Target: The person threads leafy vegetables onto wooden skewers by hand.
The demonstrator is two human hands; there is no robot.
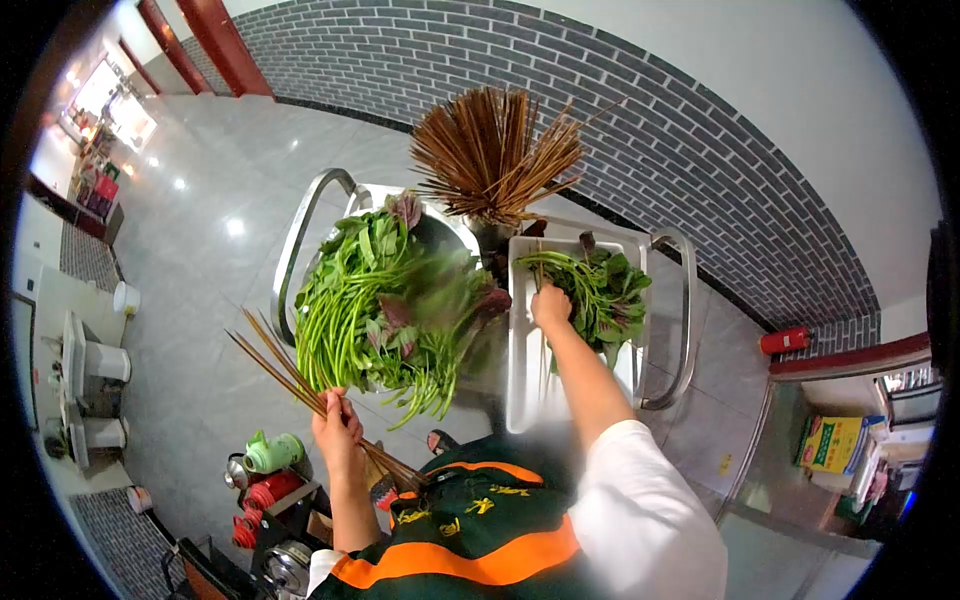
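Observation:
My left hand (338, 425) is closed round several long brown skewers (275, 362), which slant up and left past the fingers and down toward the apron. Over the white tray (517, 375), my right hand (551, 306) is closed on a thin skewer at the stem ends of some leafy greens (608, 295). Those greens have green and purple leaves and lie on the tray's right side. A large heap of long-stemmed greens (345, 300) fills the container on the left, partly blurred. Behind both, a thick bunch of brown skewers (495, 150) stands upright in a metal pot (490, 232).
The containers stand on a cart with curved metal handles (690, 330) at both sides. A grey brick wall (640, 110) runs behind it. At lower left are a green kettle (272, 452) and red flasks (268, 492). A red cylinder (785, 341) lies by the right doorway.

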